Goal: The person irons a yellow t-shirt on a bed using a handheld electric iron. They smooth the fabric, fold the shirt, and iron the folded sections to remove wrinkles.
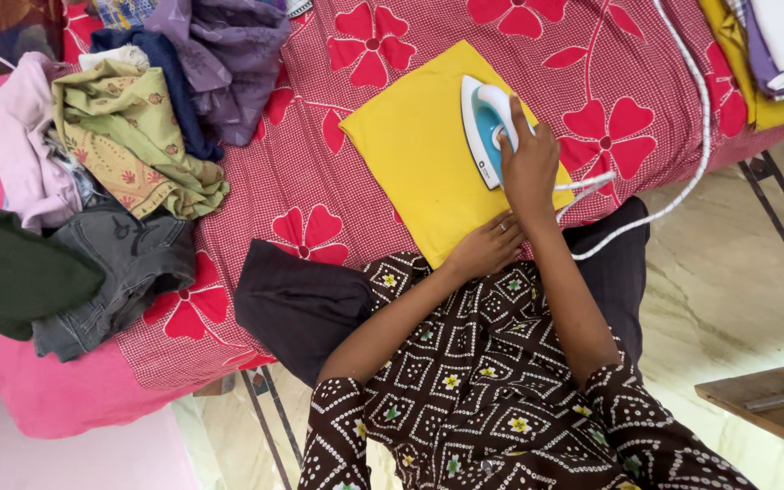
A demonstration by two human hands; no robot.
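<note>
- Right hand wraps the handle of the white and teal electric iron; fingers clamped around the handle, index finger stretched forward along its top.
- Iron sits sole-down on the right part of the flat folded yellow cloth, nose pointing away from the person.
- Left hand lies flat on the near edge of the yellow cloth, just beside and nearer than the iron; fingers together, pressing down, holding nothing. A ring shows on one finger.
- Yellow cloth lies on the red floral-print sheet covering the bench, roughly centre, turned at an angle.
- White power cord runs from the iron's rear past the right wrist, loops off the bench edge, then climbs to the far right.
- Risk: left fingers are near the hot sole; a backward stroke could burn them.
- Risk: cord loop hangs beside the right forearm; a snag could jerk the iron off line or off the edge.
- Risk: iron left resting in one spot could scorch the cloth.
- Risk: cloth could shift or crease if the left hand lifts.
- Left side: pile of crumpled clothes, well apart from both hands. Dark folded cloth at the near edge.
</note>
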